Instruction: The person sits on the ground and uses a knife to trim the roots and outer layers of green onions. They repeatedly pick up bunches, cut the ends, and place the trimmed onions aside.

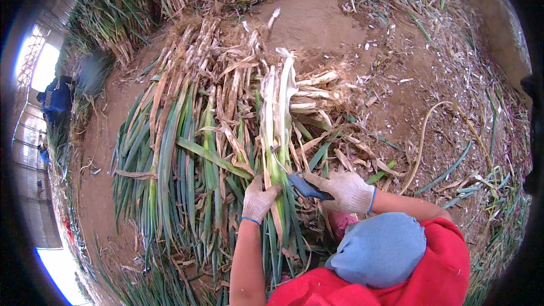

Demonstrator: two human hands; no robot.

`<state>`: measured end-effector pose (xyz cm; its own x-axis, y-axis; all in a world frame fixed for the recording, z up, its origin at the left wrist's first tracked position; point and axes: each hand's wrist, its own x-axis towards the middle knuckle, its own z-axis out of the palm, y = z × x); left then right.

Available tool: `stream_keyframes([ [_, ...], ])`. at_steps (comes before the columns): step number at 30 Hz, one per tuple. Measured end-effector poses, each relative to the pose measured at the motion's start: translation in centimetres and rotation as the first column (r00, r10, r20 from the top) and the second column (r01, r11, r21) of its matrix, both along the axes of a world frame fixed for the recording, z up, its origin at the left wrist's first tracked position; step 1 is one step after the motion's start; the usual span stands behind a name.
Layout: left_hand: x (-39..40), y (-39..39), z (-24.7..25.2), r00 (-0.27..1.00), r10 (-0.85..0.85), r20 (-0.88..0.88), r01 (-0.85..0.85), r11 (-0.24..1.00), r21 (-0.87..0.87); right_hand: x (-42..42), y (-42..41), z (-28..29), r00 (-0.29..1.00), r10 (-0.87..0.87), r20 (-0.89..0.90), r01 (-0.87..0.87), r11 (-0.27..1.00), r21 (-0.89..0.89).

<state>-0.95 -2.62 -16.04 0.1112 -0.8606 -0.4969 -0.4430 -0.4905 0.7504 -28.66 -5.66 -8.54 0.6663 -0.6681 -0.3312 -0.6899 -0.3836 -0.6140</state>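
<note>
My left hand [260, 199], in a pale knit glove with a blue cuff edge, grips the green part of large green onion stalks [280, 106]. Their white shanks point away from me, roots at the far end. In my right hand [346, 191], gloved alike, is a cutting tool with dark blue handles [307, 188], which look like pruning shears. Its thin curved metal tip [278, 162] lies against the stalks where white turns green. To the left spreads a pile of untrimmed green onions [178, 136] with dry brown outer leaves.
Pale-shanked onions [316, 89] lie sideways just right of the held stalks. A large bundle of onions [112, 12] stands at the back left. Leaf scraps litter the dirt floor [310, 17]. My denim-covered knee [378, 250] is below my right hand. A person in blue [57, 95] is far left.
</note>
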Motion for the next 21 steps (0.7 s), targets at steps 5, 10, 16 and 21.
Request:
stream_keyframes([
  [5, -0.2, 0.4, 0.3, 1.000, -0.015, 0.018, 0.016, 0.999, -0.033, 1.1, -5.1, -1.9, 0.982, -0.144, 0.126, 0.154, 0.986, -0.072],
  [10, -0.5, 0.6, 0.0, 0.999, -0.019, -0.039, 0.020, 1.000, 0.015, 2.0, -11.3, -4.6, 0.956, -0.262, 0.132, 0.289, 0.922, -0.259],
  [16, -0.4, 1.0, 0.6, 0.987, 0.000, -0.159, 0.002, 1.000, 0.011, 1.9, -12.5, -3.7, 0.963, -0.228, 0.144, 0.257, 0.937, -0.235],
  [21, 0.2, 0.9, 0.8, 0.929, 0.102, -0.355, -0.076, 0.993, 0.085, 2.3, -14.6, -5.2, 0.946, -0.252, 0.205, 0.301, 0.916, -0.264],
])
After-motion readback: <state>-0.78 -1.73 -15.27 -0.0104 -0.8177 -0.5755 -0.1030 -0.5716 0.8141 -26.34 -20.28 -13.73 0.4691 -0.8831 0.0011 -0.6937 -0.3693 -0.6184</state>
